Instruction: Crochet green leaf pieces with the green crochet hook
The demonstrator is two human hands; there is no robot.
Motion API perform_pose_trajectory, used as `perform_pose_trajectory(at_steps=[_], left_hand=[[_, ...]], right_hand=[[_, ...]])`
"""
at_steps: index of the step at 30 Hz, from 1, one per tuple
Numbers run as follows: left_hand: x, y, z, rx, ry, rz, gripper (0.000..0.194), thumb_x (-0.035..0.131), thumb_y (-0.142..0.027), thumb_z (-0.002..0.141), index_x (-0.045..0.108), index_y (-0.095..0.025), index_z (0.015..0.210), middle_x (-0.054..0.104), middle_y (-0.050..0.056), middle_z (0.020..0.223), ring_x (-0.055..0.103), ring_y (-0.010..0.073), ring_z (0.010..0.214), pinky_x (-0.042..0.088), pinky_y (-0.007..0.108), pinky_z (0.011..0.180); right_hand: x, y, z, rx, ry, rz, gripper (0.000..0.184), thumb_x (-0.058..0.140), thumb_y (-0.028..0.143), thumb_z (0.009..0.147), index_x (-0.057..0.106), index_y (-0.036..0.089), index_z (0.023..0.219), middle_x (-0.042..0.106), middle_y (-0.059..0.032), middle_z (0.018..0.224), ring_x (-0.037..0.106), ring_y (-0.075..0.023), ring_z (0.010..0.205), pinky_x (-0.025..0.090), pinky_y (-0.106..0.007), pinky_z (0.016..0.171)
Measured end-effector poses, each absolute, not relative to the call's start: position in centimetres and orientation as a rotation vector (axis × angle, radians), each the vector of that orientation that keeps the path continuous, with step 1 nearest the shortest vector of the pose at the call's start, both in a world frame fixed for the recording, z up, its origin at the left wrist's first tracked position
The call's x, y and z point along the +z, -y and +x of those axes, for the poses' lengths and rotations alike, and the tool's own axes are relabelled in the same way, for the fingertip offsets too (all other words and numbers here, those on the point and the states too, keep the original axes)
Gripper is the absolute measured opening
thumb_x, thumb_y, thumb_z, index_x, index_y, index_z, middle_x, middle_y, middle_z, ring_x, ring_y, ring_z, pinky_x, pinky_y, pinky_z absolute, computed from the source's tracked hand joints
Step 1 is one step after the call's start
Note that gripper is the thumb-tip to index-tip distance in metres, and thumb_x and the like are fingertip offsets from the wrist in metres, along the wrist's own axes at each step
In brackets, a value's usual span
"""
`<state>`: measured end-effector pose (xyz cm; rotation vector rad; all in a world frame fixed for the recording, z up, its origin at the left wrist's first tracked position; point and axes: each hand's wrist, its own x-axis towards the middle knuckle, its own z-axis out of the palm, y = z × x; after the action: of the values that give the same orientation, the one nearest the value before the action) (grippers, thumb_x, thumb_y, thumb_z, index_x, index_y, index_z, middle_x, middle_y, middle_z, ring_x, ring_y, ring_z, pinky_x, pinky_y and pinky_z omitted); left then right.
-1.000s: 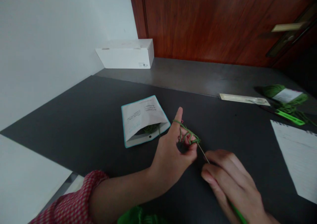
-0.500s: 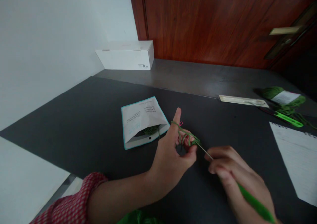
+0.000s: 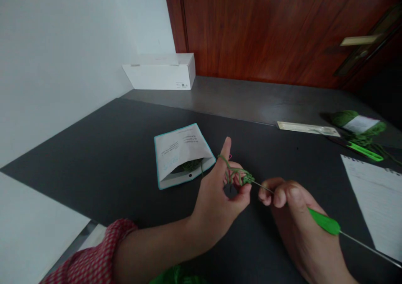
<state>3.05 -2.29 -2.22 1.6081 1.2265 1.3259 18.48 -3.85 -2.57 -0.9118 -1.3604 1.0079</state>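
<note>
My left hand (image 3: 216,196) is raised with the index finger up, and green yarn (image 3: 235,176) is looped around its fingers, along with a small pink thread. My right hand (image 3: 292,204) pinches a long crochet hook (image 3: 325,224) with a bright green grip. The hook's thin metal tip reaches into the yarn at my left fingers. Its far shaft runs off to the lower right. A strand of yarn trails from my left hand to a green yarn ball (image 3: 191,165), which lies inside a white paper envelope (image 3: 180,150) with a teal edge.
A green yarn skein (image 3: 358,127) with a white label and a green-handled tool (image 3: 366,152) lie at the right, near a flat pale packet (image 3: 307,129). A spiral notebook (image 3: 377,200) lies at right on the dark mat (image 3: 94,150). A white box (image 3: 161,72) stands against the wall.
My right hand has shifted up and right and turned, showing more of the hook's green grip and its far shaft. The left hand and yarn have barely moved.
</note>
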Motion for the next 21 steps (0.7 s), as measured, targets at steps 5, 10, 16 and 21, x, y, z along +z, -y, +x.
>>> perform_pose_trajectory(at_steps=[5, 10, 16, 21], left_hand=[[-2.2, 2.3, 3.1, 1.253, -1.218, 1.561, 0.089, 0.061, -0.005, 0.076, 0.02, -0.026, 0.151, 0.064, -0.001, 0.095, 0.063, 0.0109, 0.079, 0.054, 0.027, 0.078], [-2.1, 2.5, 3.1, 1.278, -1.221, 1.692, 0.089, 0.059, -0.004, 0.077, 0.018, -0.028, 0.151, 0.064, -0.001, 0.096, 0.062, 0.0113, 0.08, 0.053, 0.027, 0.079], [-2.0, 2.5, 3.0, 1.288, -1.299, 1.833, 0.084, 0.06, -0.007, 0.078, 0.02, -0.023, 0.151, 0.063, 0.0, 0.092, 0.062, 0.0126, 0.081, 0.053, 0.029, 0.081], [-2.1, 2.2, 2.9, 1.163, -1.305, 1.794, 0.085, 0.059, -0.005, 0.076, 0.02, -0.021, 0.151, 0.064, -0.001, 0.091, 0.062, 0.012, 0.08, 0.052, 0.028, 0.082]], right_hand=[[-1.8, 4.5, 19.2, 0.314, 2.067, -0.892, 0.014, 0.056, 0.019, 0.093, 0.062, 0.02, 0.08, 0.065, -0.0055, 0.086, 0.062, -0.0181, 0.077, 0.049, -0.028, 0.066], [-2.4, 5.3, 18.8, 0.371, 1.965, -0.964, 0.018, 0.051, 0.022, 0.095, 0.061, 0.021, 0.08, 0.064, -0.0059, 0.089, 0.061, -0.0191, 0.079, 0.048, -0.03, 0.068], [-2.7, 3.8, 18.5, 1.107, 1.295, -0.902, 0.033, 0.043, 0.038, 0.098, 0.051, 0.022, 0.071, 0.055, -0.0012, 0.071, 0.06, -0.0179, 0.07, 0.051, -0.031, 0.066], [-1.3, 3.8, 19.5, 0.824, 1.797, -1.04, 0.026, 0.046, 0.027, 0.098, 0.055, 0.023, 0.073, 0.062, -0.0019, 0.079, 0.061, -0.0162, 0.072, 0.048, -0.026, 0.061]])
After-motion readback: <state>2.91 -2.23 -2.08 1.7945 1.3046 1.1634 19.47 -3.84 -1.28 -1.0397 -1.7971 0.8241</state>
